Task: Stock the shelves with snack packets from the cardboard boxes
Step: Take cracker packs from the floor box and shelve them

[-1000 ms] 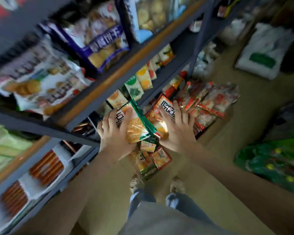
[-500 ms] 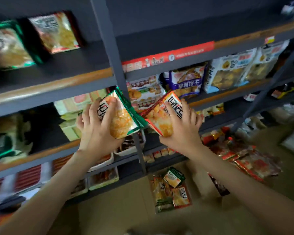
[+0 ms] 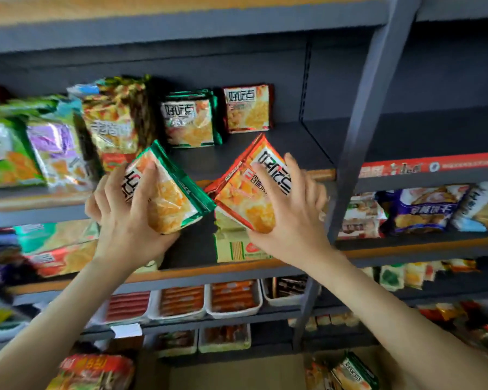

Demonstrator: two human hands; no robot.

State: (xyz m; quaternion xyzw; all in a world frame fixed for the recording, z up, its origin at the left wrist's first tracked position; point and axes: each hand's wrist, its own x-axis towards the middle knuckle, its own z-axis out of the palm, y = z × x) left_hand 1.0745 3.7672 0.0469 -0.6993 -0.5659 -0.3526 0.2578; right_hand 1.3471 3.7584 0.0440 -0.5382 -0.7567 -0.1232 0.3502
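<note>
At the left end of the shelf a crowd of blurred packets stands upright, green and purple ones among them. Just in front of that shelf's front edge my left hand grips a green-edged packet. My fingers curl round its left side, my thumb lies across its face, and it tilts with its top toward the left. Behind it, toward the back of the shelf, a stack of matching green packets stands upright, with a stack of red packets touching its right side.

Two shelves down, white trays sit side by side in a row, each filled with red and orange sticks.

The lower corner of the green-edged packet almost meets the red-edged packet, which tilts the other way. My right hand holds it, fingers spread over its face and right side and the palm under its lower edge. It hangs in front of the shelf edge, below the red stack.

Right of my hand runs the grey upright post. In the bay beyond it a purple packet stands on the lower shelf. At the bottom right lies a loose green packet; I cannot tell whether it is in a box.
</note>
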